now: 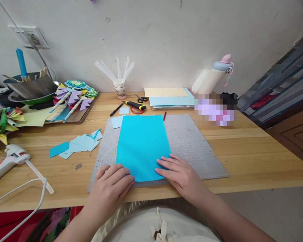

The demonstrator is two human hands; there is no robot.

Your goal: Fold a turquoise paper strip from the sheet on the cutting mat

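A bright blue sheet of paper point(142, 144) lies lengthwise on a grey cutting mat point(192, 144) in front of me. My left hand point(111, 188) rests at the sheet's near left corner, fingers curled onto its edge. My right hand point(179, 171) lies flat on the near right corner, fingers stretched out and pressing the paper down. Neither hand lifts the sheet off the mat.
Pale blue paper scraps point(78, 144) lie left of the mat, a glue gun point(10, 158) at the far left edge. Behind the mat are a utility knife point(135, 105), scissors point(141, 98), a pen point(116, 109), a cup of strips point(120, 88), stacked paper point(169, 97) and a bottle point(212, 79). Paper flowers point(73, 95) stand back left.
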